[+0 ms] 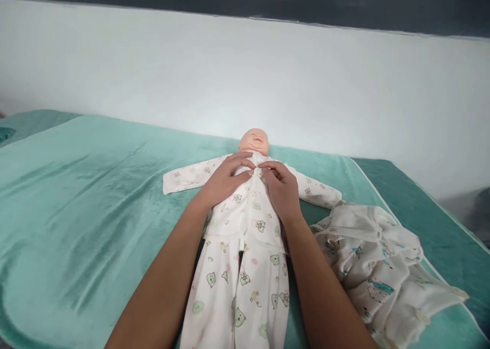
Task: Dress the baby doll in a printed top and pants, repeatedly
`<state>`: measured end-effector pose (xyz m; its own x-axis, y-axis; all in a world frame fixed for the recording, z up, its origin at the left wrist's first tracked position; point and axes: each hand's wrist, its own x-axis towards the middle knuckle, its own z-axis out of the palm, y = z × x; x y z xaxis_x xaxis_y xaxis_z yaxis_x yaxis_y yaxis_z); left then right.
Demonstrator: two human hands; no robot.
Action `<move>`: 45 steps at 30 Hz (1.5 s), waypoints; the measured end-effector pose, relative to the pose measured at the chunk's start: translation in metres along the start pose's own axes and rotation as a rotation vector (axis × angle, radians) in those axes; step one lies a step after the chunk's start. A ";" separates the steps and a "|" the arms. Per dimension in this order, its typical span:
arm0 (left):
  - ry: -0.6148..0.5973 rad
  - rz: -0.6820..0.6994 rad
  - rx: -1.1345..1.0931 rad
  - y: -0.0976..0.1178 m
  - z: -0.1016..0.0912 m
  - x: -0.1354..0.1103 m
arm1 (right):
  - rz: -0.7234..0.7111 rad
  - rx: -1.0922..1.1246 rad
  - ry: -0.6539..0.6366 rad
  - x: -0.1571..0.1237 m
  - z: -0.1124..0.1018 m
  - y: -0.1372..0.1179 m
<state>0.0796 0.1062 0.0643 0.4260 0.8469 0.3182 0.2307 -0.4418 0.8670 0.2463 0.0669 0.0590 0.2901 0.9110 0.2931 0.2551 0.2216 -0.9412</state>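
The soft, animal-printed baby shirt [252,214] lies on the smooth, round-headed doll [254,141]. My left hand [229,178] and right hand [282,185] both hold a narrow grip, pinching its front edges below the neck. I seem to be fastening it; next calls for fine fingertip alignment. Beyond: matching trousers [222,293], crumpled printed baby clothes [377,257], plush green blanket [95,185].

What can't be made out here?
Head view: chest closure of the white animal-print cloth top; partly covered by the left hand and right hand, detail too small.
Head view: leg ends of the white animal-print cloth trousers; cut off by the bottom edge.
Head view: hands of the pink bald doll, if any; hidden by the sleeves.
Head view: part of the crumpled white printed cloth; behind the right forearm.
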 end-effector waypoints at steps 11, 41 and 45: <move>-0.041 0.030 -0.006 -0.002 -0.003 0.001 | -0.033 0.007 -0.054 -0.004 -0.003 0.006; -0.415 0.123 0.041 0.004 -0.031 -0.007 | -0.249 0.076 -0.070 -0.012 -0.006 -0.001; -0.408 0.108 0.025 0.005 -0.030 -0.008 | -0.211 0.052 -0.236 -0.014 -0.006 -0.001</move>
<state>0.0508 0.1067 0.0779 0.7590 0.6113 0.2244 0.1847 -0.5325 0.8260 0.2478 0.0514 0.0567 0.0127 0.8971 0.4417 0.2375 0.4264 -0.8728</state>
